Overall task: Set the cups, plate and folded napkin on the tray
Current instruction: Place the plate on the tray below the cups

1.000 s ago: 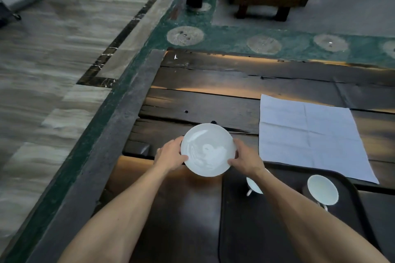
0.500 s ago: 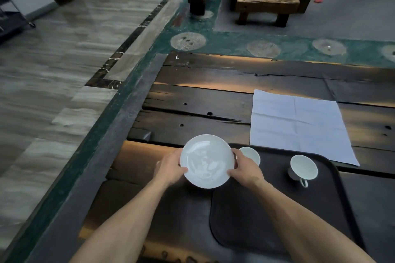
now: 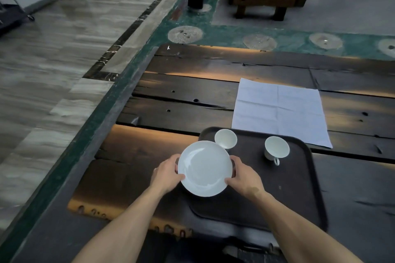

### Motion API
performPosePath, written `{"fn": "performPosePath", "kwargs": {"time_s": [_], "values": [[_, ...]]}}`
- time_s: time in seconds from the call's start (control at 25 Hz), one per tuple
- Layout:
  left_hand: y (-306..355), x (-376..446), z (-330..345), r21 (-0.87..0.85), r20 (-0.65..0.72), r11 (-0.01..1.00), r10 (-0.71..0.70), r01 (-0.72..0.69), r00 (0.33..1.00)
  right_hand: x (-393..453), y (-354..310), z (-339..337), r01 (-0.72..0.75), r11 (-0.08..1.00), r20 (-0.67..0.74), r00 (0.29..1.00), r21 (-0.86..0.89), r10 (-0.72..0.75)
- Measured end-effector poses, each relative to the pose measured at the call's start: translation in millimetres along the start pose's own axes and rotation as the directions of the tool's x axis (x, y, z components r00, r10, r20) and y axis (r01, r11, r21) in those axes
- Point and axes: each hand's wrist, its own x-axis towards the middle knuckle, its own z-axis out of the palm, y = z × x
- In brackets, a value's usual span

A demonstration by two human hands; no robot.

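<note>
Risk lies with the plate [image 3: 204, 168], gripped at its rim by the left hand [image 3: 165, 174] at nine o'clock and the right hand [image 3: 244, 177] at three, above the tray [image 3: 307, 188] edge: the cup [image 3: 225, 138] at one o'clock could be struck.

Dim room, heavy dark timber everywhere.

A rough plank table [image 3: 192, 100] fills the foreground, cracked and knot-holed, with warm amber light streaking its boards. Beyond it runs a green floor band [image 3: 235, 34] set with round wood-slice inlays, grey carpet behind that, where a chunky wooden bench [image 3: 265, 0] stands. To the left, glossy streaked stone floor [image 3: 64, 49] stretches toward a pale wall.
</note>
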Motion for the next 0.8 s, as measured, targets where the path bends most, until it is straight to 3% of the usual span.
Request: {"fn": "performPosePath", "kwargs": {"time_s": [0.8], "values": [[11, -2, 67, 0.066, 0.177, 0.993, 0.088, -0.101, 0.98, -35, 61, 28, -0.236, 0.968, -0.002, 0.972, 0.085, 0.237]]}}
